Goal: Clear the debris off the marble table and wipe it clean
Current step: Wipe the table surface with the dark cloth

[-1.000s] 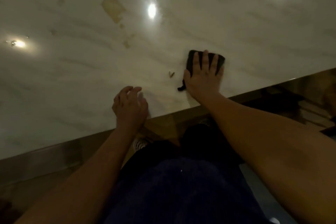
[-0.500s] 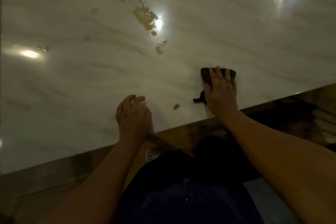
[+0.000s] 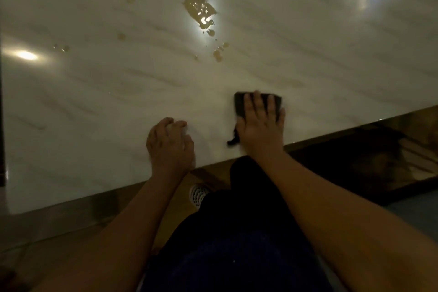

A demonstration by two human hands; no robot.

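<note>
With your right hand (image 3: 260,130) pressing flat fingers (image 3: 258,102) on the cloth (image 3: 239,104) and your left hand (image 3: 169,144) curled, contents unclear, a hasty swipe could smear the spill (image 3: 200,8) across the tabletop (image 3: 94,102).

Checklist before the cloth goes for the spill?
1. Cloth under right hand: ok, straight fingers press it.
2. Cloth down on table: ok.
3. Path to spill: ok, only drops in between.
4. Spill wiped: not ok, it lies farther in.
5. Left hand holds debris: cannot tell, fingers curled near the edge.
</note>
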